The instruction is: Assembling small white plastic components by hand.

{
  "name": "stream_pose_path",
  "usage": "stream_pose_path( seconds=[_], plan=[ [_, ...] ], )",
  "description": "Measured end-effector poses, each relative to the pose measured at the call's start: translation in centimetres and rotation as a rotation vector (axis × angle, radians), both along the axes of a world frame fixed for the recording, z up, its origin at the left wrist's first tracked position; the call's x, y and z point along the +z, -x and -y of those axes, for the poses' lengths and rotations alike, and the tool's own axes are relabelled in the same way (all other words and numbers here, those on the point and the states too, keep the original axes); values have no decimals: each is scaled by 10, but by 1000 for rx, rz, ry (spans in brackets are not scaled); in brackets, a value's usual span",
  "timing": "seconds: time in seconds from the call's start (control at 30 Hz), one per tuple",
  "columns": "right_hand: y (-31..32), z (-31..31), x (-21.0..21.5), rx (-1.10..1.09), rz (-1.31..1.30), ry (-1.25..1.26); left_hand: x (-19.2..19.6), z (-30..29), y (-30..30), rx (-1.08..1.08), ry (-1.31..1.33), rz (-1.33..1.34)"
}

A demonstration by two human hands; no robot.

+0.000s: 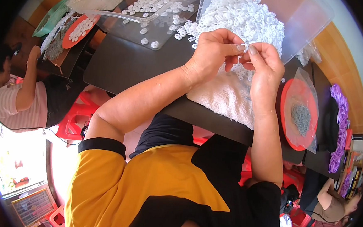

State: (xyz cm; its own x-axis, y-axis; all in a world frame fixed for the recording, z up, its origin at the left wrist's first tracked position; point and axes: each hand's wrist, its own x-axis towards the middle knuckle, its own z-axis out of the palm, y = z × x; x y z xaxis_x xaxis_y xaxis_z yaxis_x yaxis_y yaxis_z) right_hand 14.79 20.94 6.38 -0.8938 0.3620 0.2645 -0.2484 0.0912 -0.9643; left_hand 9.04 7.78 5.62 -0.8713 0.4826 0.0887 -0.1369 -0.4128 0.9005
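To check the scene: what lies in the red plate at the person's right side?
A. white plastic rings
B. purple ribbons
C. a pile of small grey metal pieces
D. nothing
C: the red plate, lined with clear plastic, holds grey metal pieces.

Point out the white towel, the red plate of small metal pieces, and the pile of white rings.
White towel (226,97), head view, its middle.
Red plate (287,132), head view, left rim.
Pile of white rings (241,17), head view, pile's centre.
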Motion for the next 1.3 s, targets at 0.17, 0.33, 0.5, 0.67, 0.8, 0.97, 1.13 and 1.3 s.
stream_pose_path(
  seconds=[0.17,0.33,0.5,0.67,0.8,0.97,1.13,1.3],
  plan=[
    [0,2,0,0,-11,4,-2,0,0,25,-1,-3],
    [1,2,-2,17,-13,-1,-2,0,0,41,4,3],
    [1,5,-3,17,-21,21,-2,-1,-2,68,21,-21],
    [0,9,-6,24,-14,36,-5,-1,-3,104,53,-35],
    [0,11,-5,21,30,44,-7,-1,-4,139,100,-39],
    [2,12,-10,59,3,49,-5,-1,-8,183,168,-47],
    [4,9,-8,62,27,88,-7,-4,-3,174,75,-28],
    [5,7,-7,-43,-14,-100,-9,-4,-1,185,71,5]
  ],
)
